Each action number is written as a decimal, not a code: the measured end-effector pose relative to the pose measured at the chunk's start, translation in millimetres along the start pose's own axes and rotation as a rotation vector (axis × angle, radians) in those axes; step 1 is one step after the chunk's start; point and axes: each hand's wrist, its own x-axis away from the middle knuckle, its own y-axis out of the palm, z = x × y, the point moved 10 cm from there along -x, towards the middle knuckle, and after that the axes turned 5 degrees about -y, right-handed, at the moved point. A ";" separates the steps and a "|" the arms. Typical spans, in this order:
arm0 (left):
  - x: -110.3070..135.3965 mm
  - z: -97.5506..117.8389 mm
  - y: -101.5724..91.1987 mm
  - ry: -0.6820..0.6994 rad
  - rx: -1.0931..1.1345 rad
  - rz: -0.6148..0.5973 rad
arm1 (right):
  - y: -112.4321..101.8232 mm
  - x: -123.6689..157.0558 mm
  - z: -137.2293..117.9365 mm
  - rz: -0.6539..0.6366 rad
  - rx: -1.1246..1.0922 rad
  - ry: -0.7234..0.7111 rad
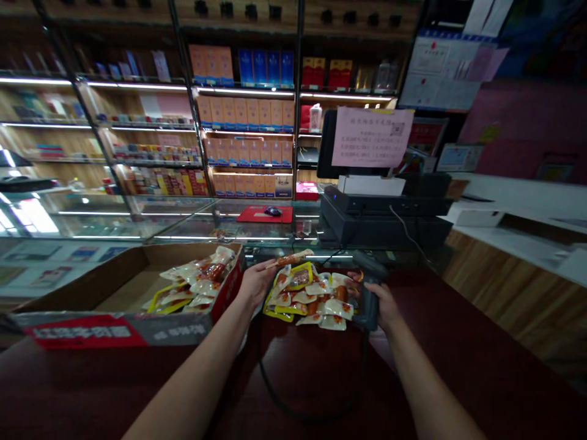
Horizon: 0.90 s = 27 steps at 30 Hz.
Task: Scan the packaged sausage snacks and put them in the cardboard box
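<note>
My left hand (257, 282) pinches one end of a packaged sausage (293, 259), holding it over the left side of a pile of snack packets (316, 296). The pile mixes clear-and-white sausage packs with some yellow-edged pouches. To the right of the pile, my right hand (380, 298) is wrapped round the handle of a dark barcode scanner (369, 287), its head up. The scanner's black cable (275, 391) loops across the dark red counter in front of the pile. Part of the right hand's fingers is hidden behind the scanner handle.
On the left stands an open cardboard box (114, 330) with several similar packets inside. Behind are a glass display counter, a red mat (247, 214) with a computer mouse (273, 211), and a black cash register (385, 214) with a paper notice. Stocked shelves line the wall.
</note>
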 end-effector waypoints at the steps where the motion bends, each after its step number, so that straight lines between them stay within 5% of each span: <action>1: 0.4 -0.1 -6.3 0.014 0.013 0.048 | 7.9 0.4 -0.9 -0.015 0.031 0.018; 4: 1.9 2.2 -20.9 0.085 0.046 0.170 | 32.0 2.2 1.9 -0.029 0.160 0.111; 10: 8.0 7.5 -31.5 0.183 0.051 0.189 | 71.7 8.9 18.0 -0.057 0.144 0.128; 16: 27.4 37.9 -24.0 0.498 -0.345 0.209 | 60.1 18.0 40.9 -0.085 0.147 0.170; 19: 41.7 41.6 8.2 0.657 -0.639 0.047 | 55.5 17.7 41.3 -0.101 0.122 0.174; 23: 50.3 26.9 36.4 0.691 -0.898 -0.174 | 54.9 15.2 36.7 -0.090 0.138 0.134; 27: 33.1 21.1 15.5 0.632 -0.963 -0.005 | 60.5 18.6 41.6 -0.110 0.201 0.165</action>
